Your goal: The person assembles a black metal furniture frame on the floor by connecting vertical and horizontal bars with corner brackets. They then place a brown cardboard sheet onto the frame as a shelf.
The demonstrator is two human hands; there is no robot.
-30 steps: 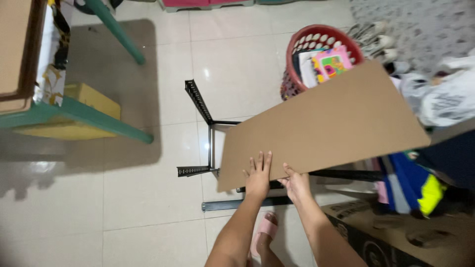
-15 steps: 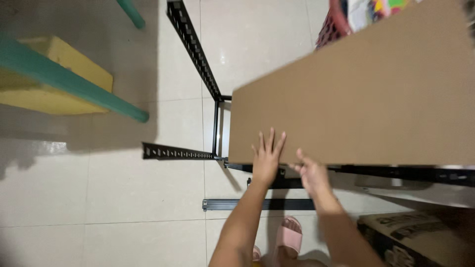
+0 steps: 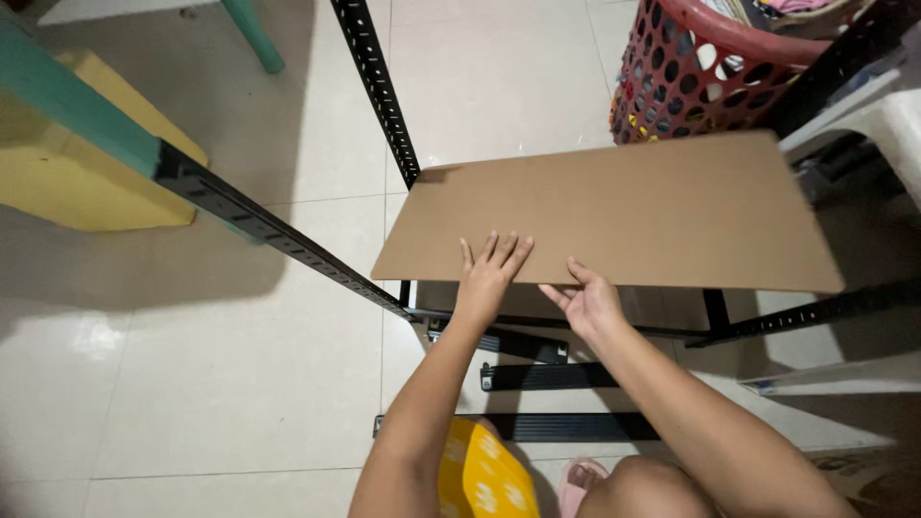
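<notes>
Tiled floor (image 3: 192, 384), black slotted metal frame (image 3: 384, 105): brown board (image 3: 624, 211) laid flat across it, left hand (image 3: 489, 273) pressing with fingers spread, right hand (image 3: 587, 302) open at its near edge, gripping nothing.

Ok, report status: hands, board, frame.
Left hand flat on brown board, fingers spread. Right hand at board's near edge, palm up. Board lies across black slotted metal frame. Red basket beyond.
</notes>
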